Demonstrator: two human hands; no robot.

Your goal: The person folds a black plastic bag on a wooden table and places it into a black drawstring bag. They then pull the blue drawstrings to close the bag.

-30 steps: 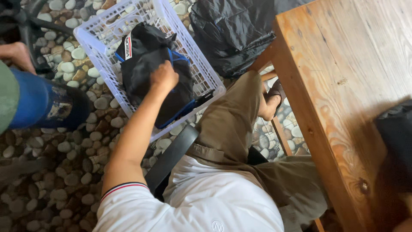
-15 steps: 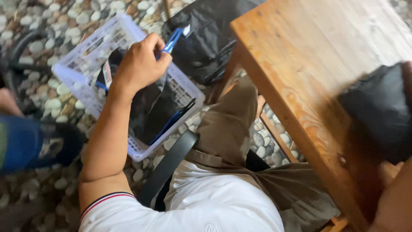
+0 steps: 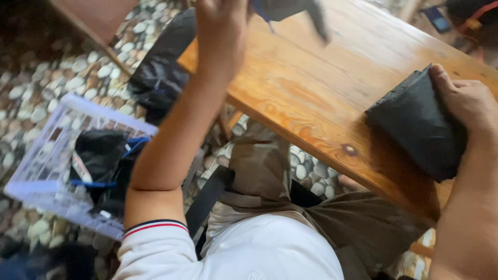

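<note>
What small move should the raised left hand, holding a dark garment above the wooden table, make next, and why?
Probably lower the dark garment onto bare wooden table left of the folded black bundle. The left hand holds it in the air; the right hand rests on that bundle.

Two hands in view: left hand (image 3: 220,26), right hand (image 3: 467,101). One dark garment (image 3: 290,8) raised over the table's far edge. One folded black bundle (image 3: 417,124) at the table's (image 3: 311,88) near edge. One white basket (image 3: 39,171). One black bag (image 3: 161,72).
</note>
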